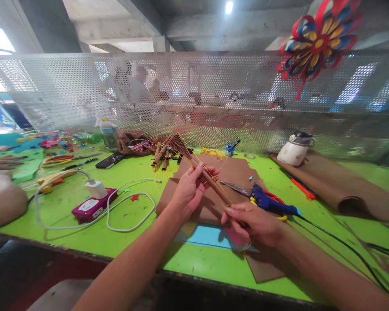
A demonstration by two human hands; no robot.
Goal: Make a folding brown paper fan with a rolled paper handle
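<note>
A bundle of thin brown sticks (194, 166) fans out at its far end and slants down toward me over the green table (84, 233). My left hand (189, 190) is closed round the middle of the bundle. My right hand (254, 222) pinches the bundle's near end, fingers closed on it. Both hands hover above brown card sheets (233, 172) and a blue sheet (207, 235). Scissors (236, 188) and a blue glue gun (272, 204) lie just right of my hands.
A pink device (92, 206) with a white charger and looped cable sits at left. Rolled brown paper tubes (160, 155), a phone (110, 160), a white pot (294, 149), a brown roll (343, 185) and a perforated metal screen (214, 95) ring the work area. A paper pinwheel (317, 41) hangs top right.
</note>
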